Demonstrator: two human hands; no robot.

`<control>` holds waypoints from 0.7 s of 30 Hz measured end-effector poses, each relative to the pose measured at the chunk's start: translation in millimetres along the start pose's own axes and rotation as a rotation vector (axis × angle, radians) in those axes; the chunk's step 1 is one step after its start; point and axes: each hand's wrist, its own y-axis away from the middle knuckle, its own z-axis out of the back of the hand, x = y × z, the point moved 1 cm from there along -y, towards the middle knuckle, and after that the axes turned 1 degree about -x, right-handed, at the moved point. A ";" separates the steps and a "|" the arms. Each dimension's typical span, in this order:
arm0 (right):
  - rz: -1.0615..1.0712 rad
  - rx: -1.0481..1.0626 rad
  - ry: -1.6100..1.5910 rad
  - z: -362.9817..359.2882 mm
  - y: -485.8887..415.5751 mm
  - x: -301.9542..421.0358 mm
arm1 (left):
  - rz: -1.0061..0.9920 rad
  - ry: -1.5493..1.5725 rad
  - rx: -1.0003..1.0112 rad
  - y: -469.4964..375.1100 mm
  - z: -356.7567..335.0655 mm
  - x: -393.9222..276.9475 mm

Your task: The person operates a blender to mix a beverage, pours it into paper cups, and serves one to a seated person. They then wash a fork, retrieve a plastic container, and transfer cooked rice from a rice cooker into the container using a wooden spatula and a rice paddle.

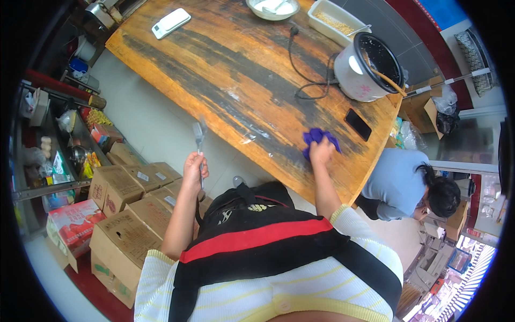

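My left hand (195, 169) is raised beside the near edge of the wooden table (241, 80), over the floor. It grips metal cutlery, at least one a fork (198, 139); a blurred second piece seems to lie against it. My right hand (322, 151) presses on a crumpled purple cloth (313, 136) on the tabletop near the right corner. A dark smartphone (358, 124) lies just beyond the cloth. Shiny wet-looking marks (249, 139) show on the worn wood between my hands.
A white pot (356, 76) with a wooden stick and black power cord (307, 78) stands at right. Behind are a tub of grains (334, 24), a bowl (273, 14) and a kitchen scale (172, 23). Cardboard boxes (128, 233) fill the left; a person (396, 183) bends at right.
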 end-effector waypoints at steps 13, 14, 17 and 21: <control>0.828 0.289 -0.531 -56.2 104.7 228.2 | -0.245 0.139 -0.293 14.9 128.1 -71.0; 0.737 0.162 -0.483 -54.5 64.4 218.5 | -0.239 0.162 -0.303 11.4 135.7 -72.6; 0.321 -0.082 -0.141 -80.2 3.8 215.0 | -0.221 0.190 -0.324 -6.0 154.1 -80.2; 0.721 -0.097 -0.205 -130.2 47.4 305.0 | -0.206 0.139 -0.374 -42.2 156.8 -117.1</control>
